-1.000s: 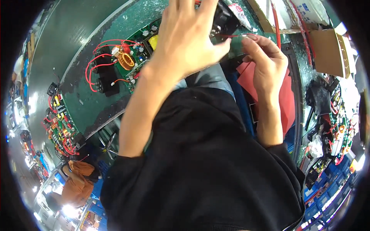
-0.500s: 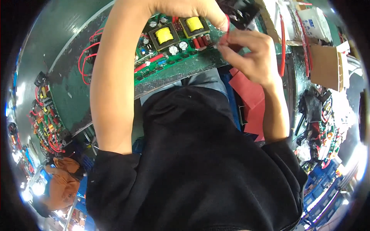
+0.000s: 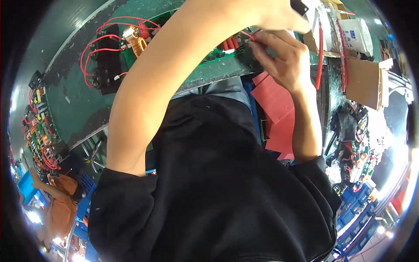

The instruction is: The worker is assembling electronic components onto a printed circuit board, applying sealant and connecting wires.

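My right hand (image 3: 283, 59) is at the table's front edge, right of the circuit board. Its thumb and fingers pinch a thin red wire (image 3: 247, 34). Stretched across the board, my left arm carries my left hand (image 3: 283, 18) to the upper right, past the right hand. Its visible finger points toward the boxes, while the rest is cut off or blurred. The green circuit board (image 3: 214, 56) lies mostly beneath that arm. A copper coil (image 3: 139, 45) shows at its left end, and red cylindrical parts (image 3: 229, 43) near its right end.
Red wire loops (image 3: 87, 54) run from the board to black parts (image 3: 104, 72) on the green table (image 3: 74, 105). Boxes, including an open cardboard box (image 3: 363, 83), stand at right. Red sheets (image 3: 277, 102) hang below the edge. More boards (image 3: 41, 126) lie left; a person in orange (image 3: 61, 209) is beyond.
My left hand has moved right, away from the wire, and its arm now covers the yellow transformers. My right hand stays near its place with the wire. The view has shifted, showing more of the board's left end.
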### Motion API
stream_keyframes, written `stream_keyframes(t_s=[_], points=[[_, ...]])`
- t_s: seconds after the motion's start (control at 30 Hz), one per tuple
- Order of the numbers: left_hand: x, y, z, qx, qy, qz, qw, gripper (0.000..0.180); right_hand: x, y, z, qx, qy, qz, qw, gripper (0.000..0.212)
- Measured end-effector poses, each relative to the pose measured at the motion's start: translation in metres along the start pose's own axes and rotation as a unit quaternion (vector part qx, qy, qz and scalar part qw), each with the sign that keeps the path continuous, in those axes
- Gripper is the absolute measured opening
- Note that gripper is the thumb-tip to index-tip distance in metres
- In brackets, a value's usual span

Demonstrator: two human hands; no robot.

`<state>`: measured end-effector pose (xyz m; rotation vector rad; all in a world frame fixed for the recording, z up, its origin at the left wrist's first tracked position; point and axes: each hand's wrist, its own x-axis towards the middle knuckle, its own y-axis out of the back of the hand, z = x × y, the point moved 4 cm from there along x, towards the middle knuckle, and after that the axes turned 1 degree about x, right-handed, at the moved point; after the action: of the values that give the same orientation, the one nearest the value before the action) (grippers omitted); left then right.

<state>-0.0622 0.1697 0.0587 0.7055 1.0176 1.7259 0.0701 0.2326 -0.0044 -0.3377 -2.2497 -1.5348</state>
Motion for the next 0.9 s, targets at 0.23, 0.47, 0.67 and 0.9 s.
stream_keyframes(t_s=[0.23, 0.47, 0.67, 0.9], points=[[0.014, 0.022, -0.035, -0.048, -0.040, 0.171, 0.983, 0.074, 0.011, -0.015, -0.003, -0.046, 0.011, -0.068, 0.997, 0.017], [0.012, 0.020, -0.030, -0.037, -0.009, 0.137, 0.990, 0.081, 0.016, -0.008, -0.011, -0.072, 0.037, -0.117, 0.990, 0.019], [0.016, 0.020, -0.037, -0.037, -0.038, 0.179, 0.982, 0.084, 0.019, -0.010, -0.005, 0.006, -0.127, -0.126, 0.984, 0.017], [0.021, 0.021, -0.040, -0.051, -0.046, 0.160, 0.985, 0.086, 0.025, -0.020, 0.025, 0.258, -0.412, -0.229, 0.843, 0.023]])
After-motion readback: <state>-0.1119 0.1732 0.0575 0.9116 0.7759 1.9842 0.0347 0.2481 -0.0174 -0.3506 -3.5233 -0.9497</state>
